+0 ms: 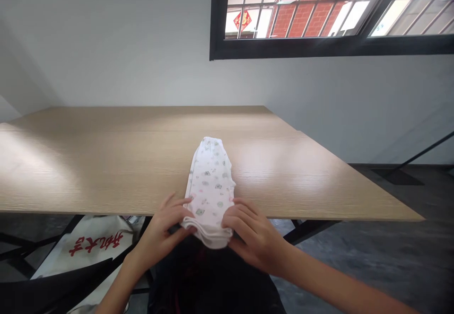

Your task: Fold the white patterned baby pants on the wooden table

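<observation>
A small pair of white baby pants [211, 177], printed with grey-green and pink motifs, lies folded lengthwise on the table. One narrow, gathered end points away from me. The near end, with layered white hems, hangs slightly over the table's front edge. My left hand [165, 226] pinches the left corner of that end between thumb and fingers. At the opposite corner, my right hand [253, 233] grips the cloth with its fingers bent on top and its thumb beneath.
The pants rest on a light wood table [117, 162]. Below it at left is a cream cloth bag [83, 245] with red characters, beside black table legs. Behind the table stand a grey wall [135, 44] and a barred window [301, 6].
</observation>
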The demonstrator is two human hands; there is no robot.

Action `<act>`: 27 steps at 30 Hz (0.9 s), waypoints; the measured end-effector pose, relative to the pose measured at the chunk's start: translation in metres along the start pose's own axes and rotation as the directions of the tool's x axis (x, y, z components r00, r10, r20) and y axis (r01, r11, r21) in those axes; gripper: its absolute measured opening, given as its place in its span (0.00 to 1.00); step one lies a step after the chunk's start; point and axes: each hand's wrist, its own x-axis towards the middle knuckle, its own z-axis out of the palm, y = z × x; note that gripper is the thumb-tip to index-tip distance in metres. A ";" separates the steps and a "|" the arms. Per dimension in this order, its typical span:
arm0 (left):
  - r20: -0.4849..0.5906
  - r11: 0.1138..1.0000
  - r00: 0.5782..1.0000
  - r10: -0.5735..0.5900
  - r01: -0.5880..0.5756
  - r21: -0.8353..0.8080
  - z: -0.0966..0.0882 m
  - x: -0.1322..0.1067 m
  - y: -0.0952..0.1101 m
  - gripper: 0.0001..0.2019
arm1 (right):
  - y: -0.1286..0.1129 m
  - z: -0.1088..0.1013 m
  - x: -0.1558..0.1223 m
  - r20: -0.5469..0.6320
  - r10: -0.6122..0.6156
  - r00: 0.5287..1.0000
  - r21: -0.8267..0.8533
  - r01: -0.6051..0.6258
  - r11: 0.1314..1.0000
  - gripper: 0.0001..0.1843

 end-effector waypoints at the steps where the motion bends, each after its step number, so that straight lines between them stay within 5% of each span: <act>1: 0.004 0.999 1.000 -0.012 0.012 -0.030 -0.004 -0.004 0.008 0.05 | -0.009 -0.005 0.001 -0.003 0.023 1.000 0.059 -0.022 0.998 0.07; 4: -0.044 0.989 0.992 -0.117 0.112 -0.098 -0.019 0.000 0.028 0.07 | -0.022 -0.019 0.008 -0.029 0.127 0.991 0.202 -0.118 0.972 0.08; 7: -0.018 0.958 0.961 -0.277 0.275 -0.081 -0.035 0.042 0.025 0.15 | 0.006 -0.024 0.034 -0.044 0.308 0.950 0.266 -0.286 0.921 0.06; 11: 0.009 0.921 0.939 -0.345 0.336 0.198 -0.041 0.125 -0.015 0.21 | 0.086 -0.017 0.087 -0.005 0.533 0.846 0.201 -0.521 0.829 0.08; 13: -0.036 0.888 0.925 -0.379 0.375 0.266 -0.035 0.156 -0.039 0.19 | 0.119 -0.005 0.107 0.055 0.640 0.766 0.047 -0.643 0.765 0.14; 15: -0.068 0.857 0.913 -0.403 0.402 0.322 -0.022 0.171 -0.056 0.20 | 0.138 0.011 0.116 0.037 0.678 0.734 -0.165 -0.665 0.729 0.22; 20: 0.002 0.835 0.941 -0.338 0.299 0.462 0.022 0.144 -0.054 0.24 | 0.151 0.054 0.112 0.068 0.540 0.839 -0.485 -0.446 0.753 0.22; 23: 0.068 0.835 0.955 -0.288 0.215 0.506 0.042 0.108 -0.033 0.22 | 0.164 0.067 0.118 0.107 0.523 0.846 -0.599 -0.365 0.713 0.22; 27: 0.044 0.818 0.970 -0.239 0.176 0.547 0.050 0.060 -0.010 0.23 | 0.186 0.068 0.139 0.016 0.566 0.825 -0.615 -0.438 0.656 0.23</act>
